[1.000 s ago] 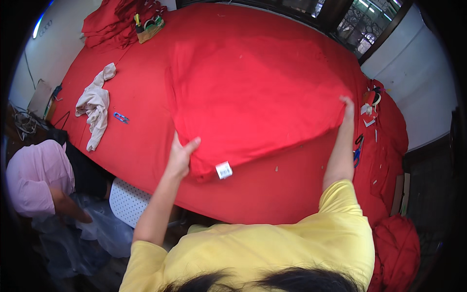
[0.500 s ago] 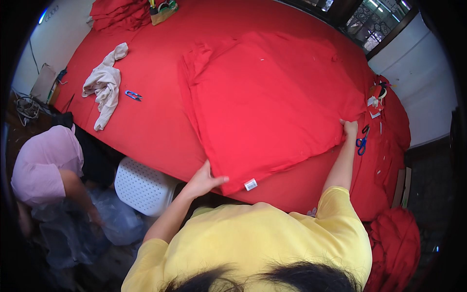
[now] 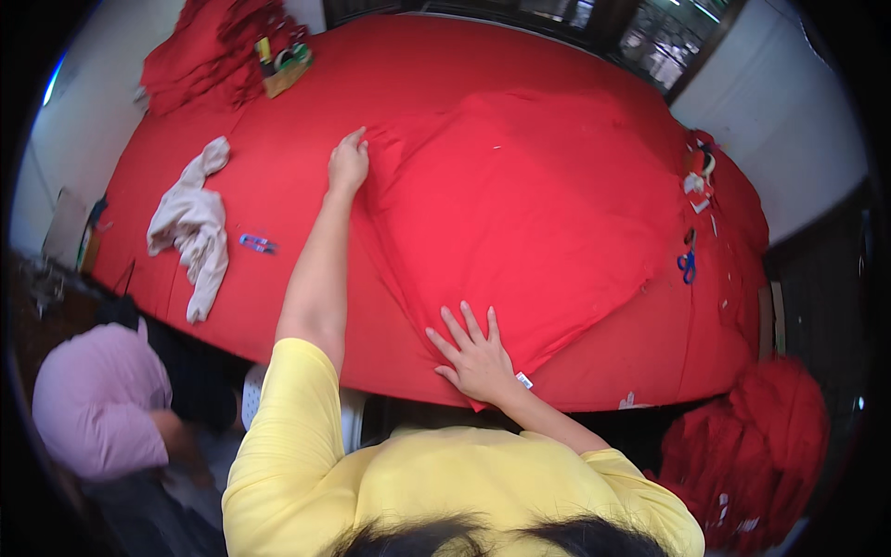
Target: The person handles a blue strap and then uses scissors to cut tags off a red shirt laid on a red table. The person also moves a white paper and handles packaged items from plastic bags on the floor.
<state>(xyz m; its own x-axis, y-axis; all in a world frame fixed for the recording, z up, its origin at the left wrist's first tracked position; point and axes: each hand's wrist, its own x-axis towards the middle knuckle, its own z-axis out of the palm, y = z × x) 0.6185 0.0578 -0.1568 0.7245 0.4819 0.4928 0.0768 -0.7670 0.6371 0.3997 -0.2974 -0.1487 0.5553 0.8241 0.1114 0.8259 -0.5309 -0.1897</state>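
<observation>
Pressing red labelled fabric (image 3: 529,223) under splayed right hand (image 3: 471,357), likely to anchor it, with left hand (image 3: 349,165) by far edge (can't tell if pinching).

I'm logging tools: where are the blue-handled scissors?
In the head view, the blue-handled scissors lie at the right on the table, right of the spread red fabric.

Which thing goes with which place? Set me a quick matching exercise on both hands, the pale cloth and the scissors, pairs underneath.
Things
1. left hand
2. right hand
3. pale cloth
4. scissors

Places
A. right of the red fabric
B. fingers spread, beside the white tag
C. left of the blue snips
D. at the fabric's far left edge

Pairs: 1-D, 2-B, 3-C, 4-A
</observation>
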